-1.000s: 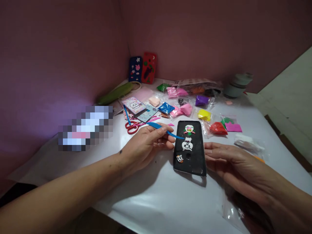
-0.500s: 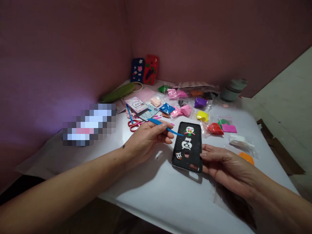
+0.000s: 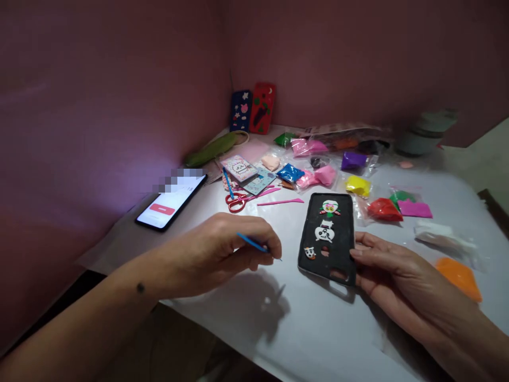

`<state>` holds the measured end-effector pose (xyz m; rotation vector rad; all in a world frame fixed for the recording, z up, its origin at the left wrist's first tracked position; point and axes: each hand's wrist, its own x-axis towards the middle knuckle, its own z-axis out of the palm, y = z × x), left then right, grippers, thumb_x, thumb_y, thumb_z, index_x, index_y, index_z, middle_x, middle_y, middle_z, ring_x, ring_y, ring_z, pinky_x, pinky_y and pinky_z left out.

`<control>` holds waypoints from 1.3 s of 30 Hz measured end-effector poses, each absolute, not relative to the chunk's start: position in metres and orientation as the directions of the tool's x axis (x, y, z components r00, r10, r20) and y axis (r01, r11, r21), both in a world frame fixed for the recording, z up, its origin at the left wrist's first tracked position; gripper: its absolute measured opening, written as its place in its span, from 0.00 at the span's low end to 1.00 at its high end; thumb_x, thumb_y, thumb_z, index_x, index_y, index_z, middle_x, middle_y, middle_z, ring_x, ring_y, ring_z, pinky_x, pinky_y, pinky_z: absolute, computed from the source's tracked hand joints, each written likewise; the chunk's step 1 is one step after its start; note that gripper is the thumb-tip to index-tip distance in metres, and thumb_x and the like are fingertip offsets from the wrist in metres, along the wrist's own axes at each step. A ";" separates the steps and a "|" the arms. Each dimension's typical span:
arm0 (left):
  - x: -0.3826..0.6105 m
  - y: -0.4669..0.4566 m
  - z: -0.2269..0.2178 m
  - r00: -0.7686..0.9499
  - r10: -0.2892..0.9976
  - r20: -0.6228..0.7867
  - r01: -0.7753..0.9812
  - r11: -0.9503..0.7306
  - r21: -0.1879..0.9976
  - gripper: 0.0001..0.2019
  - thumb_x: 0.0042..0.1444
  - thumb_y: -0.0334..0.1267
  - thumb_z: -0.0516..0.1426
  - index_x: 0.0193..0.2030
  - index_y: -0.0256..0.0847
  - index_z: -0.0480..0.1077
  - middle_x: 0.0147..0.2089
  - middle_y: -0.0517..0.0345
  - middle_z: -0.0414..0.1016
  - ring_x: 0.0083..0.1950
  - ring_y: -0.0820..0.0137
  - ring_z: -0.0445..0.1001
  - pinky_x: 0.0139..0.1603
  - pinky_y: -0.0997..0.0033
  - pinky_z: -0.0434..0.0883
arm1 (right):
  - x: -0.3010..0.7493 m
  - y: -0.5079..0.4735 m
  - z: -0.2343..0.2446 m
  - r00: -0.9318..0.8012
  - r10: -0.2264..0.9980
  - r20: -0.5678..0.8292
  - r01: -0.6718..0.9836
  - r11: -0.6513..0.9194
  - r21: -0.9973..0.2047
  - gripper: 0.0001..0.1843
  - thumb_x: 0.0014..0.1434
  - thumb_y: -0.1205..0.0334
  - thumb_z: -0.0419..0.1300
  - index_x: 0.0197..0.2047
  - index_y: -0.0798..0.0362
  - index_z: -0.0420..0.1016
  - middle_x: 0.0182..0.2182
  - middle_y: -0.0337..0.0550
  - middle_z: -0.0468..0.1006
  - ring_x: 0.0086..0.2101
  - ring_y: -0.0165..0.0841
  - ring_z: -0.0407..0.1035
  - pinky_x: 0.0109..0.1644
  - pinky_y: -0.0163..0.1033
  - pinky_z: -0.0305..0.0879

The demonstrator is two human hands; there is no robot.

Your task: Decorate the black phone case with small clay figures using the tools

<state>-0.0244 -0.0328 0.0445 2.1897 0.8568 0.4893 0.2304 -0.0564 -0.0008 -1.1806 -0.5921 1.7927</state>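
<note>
My left hand [image 3: 244, 246] is closed around a thin blue modelling tool [image 3: 252, 242], left of the phone case and apart from it. The black phone case [image 3: 338, 241] is tilted above the white table, its right edge gripped between the thumb and fingers of my right hand [image 3: 377, 265]. Small clay figures decorate the case: a white face with pink and green at the top, a white character [image 3: 325, 232] below it, and a little white-and-brown one [image 3: 309, 253] lower left. A camera cutout shows at the case's near end.
On the left lies a lit phone [image 3: 169, 201]. Red scissors [image 3: 236, 201], a pink tool [image 3: 280, 202] and cards [image 3: 239, 167] are behind my left hand. Bagged clay, such as yellow [image 3: 358, 185] and orange [image 3: 459, 277], covers the back and right. Two decorated cases [image 3: 263, 107] lean on the wall.
My left hand has drawn back from the case, turning the blue tool so it points down toward the table. My right hand still holds the case. The camera view has shifted left.
</note>
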 end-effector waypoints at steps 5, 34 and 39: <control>-0.027 -0.018 0.036 0.737 0.673 0.054 0.414 -0.514 0.751 0.04 0.59 0.31 0.54 0.36 0.40 0.70 0.33 0.58 0.74 0.31 0.75 0.71 0.31 0.80 0.65 | 0.231 -0.057 -0.005 -0.101 0.846 -0.524 -0.422 -0.514 -0.747 0.13 0.53 0.70 0.62 0.44 0.54 0.75 0.40 0.46 0.81 0.40 0.37 0.76 0.45 0.39 0.74; -0.033 -0.013 0.008 0.830 0.555 -0.059 0.439 -0.584 0.682 0.16 0.52 0.18 0.50 0.41 0.40 0.67 0.41 0.53 0.71 0.38 0.71 0.71 0.40 0.77 0.64 | 0.238 -0.058 -0.014 -0.152 0.843 -0.515 -0.438 -0.525 -0.730 0.19 0.53 0.63 0.63 0.50 0.53 0.75 0.47 0.53 0.79 0.47 0.48 0.74 0.45 0.43 0.75; -0.031 -0.013 0.009 0.834 0.549 -0.053 0.431 -0.589 0.684 0.17 0.51 0.17 0.50 0.41 0.41 0.68 0.40 0.53 0.72 0.38 0.70 0.71 0.39 0.76 0.65 | 0.239 -0.059 -0.015 -0.139 0.845 -0.516 -0.425 -0.522 -0.740 0.19 0.53 0.64 0.63 0.50 0.53 0.74 0.47 0.53 0.79 0.47 0.47 0.74 0.46 0.44 0.74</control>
